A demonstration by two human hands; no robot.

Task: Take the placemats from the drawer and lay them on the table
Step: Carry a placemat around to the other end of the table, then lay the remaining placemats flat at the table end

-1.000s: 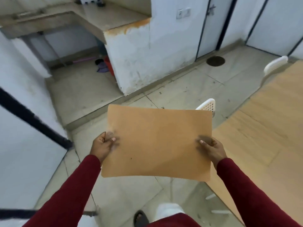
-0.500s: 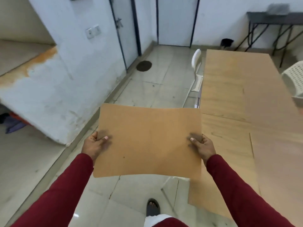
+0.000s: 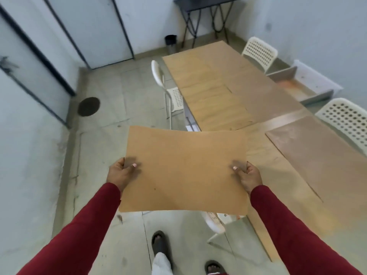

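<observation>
I hold a tan rectangular placemat (image 3: 184,171) flat in front of me, above the floor and the near left edge of the long wooden table (image 3: 262,102). My left hand (image 3: 121,173) pinches its left edge, thumb on top. My right hand (image 3: 248,175) pinches its right edge the same way. Tan placemats (image 3: 216,104) lie along the table's left side, and a browner one (image 3: 309,153) lies on its near right part. An open drawer (image 3: 303,84) shows past the table's right side.
White perforated chairs stand around the table: one on the left (image 3: 168,92), one far right (image 3: 260,52), one near right (image 3: 347,122), and one partly hidden under the held placemat (image 3: 216,221). A dark folding table (image 3: 204,8) and a bin (image 3: 170,42) stand by the far wall.
My view has swung right, bringing the whole table and the chairs into sight. Both hands keep the same hold on the placemat, which now overlaps the table's near left edge.
</observation>
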